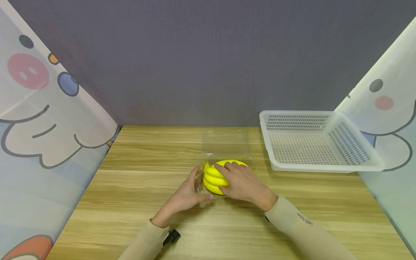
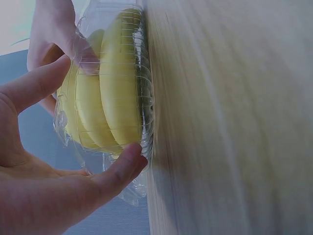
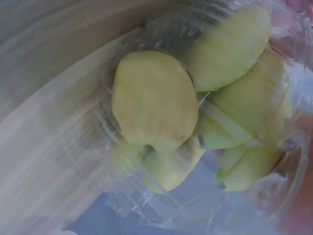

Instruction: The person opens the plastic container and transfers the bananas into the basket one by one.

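A bunch of bananas [image 1: 214, 180], bright yellow, sits in a clear plastic clamshell box [image 1: 199, 184]. My right hand [image 1: 242, 180] is over the bunch from the right, fingers on top and thumb at its front side, gripping it. At the box's left end, my left hand [image 1: 186, 196] holds the plastic between spread thumb and fingers. Its fingertips [image 2: 129, 152] touch the wall in the left wrist view, with the bananas [image 2: 120, 83] behind the plastic. The right wrist view shows banana tips [image 3: 244, 107] through the plastic, beside a rounded yellow shape [image 3: 154, 100] whose kind I cannot tell.
The box's transparent lid [image 1: 225, 141] lies folded back toward the grey wall [image 1: 195, 65]. A white perforated basket [image 1: 325, 168] stands at the back right of the wooden table [image 1: 139, 155]. Cartoon-printed curtains [image 1: 48, 119] hang at both sides.
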Demonstrator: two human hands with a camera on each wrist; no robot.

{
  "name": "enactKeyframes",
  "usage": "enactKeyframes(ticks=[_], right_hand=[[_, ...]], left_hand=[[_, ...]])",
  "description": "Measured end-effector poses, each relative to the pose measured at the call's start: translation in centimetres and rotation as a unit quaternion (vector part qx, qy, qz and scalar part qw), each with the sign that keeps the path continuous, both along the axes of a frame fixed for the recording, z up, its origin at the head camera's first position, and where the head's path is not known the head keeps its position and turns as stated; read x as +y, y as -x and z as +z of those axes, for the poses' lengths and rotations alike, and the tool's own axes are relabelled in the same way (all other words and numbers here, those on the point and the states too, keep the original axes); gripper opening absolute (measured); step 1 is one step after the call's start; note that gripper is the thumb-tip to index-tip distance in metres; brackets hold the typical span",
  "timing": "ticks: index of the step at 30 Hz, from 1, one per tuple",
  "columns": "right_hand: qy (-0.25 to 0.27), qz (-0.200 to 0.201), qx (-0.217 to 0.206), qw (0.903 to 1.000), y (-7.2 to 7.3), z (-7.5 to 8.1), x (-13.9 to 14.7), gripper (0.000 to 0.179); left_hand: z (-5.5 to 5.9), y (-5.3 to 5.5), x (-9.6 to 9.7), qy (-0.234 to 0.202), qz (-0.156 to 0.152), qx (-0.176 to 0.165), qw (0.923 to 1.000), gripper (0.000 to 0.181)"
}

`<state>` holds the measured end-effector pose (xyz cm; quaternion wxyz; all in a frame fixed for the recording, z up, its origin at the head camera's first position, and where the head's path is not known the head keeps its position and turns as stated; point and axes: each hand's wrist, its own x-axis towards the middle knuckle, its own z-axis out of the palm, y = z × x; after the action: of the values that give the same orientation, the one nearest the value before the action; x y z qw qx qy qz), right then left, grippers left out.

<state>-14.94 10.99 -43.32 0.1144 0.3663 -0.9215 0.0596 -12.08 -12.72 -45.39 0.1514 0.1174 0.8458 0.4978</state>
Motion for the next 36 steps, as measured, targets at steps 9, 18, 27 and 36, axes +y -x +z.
enactKeyframes(ticks=[9,18,27,36], right_hand=[[-0.044,0.003,0.031,0.9986,0.1,0.3,-0.1,0.068],[-0.026,0.037,0.087,0.9952,0.7,0.0,0.2,0.067],[0.004,0.046,0.106,0.9933,0.7,0.4,0.7,0.068],[0.019,0.045,0.124,0.9911,0.6,1.0,1.1,0.067]], left_hand=[[0.1,0.0,0.0,-0.006,-0.006,0.000,1.0000,0.116],[0.0,0.0,0.0,0.002,-0.003,-0.001,1.0000,0.117],[-0.2,0.1,0.0,-0.012,-0.005,-0.002,0.9999,0.115],[-0.1,0.0,0.0,-0.003,-0.005,0.000,1.0000,0.114]])
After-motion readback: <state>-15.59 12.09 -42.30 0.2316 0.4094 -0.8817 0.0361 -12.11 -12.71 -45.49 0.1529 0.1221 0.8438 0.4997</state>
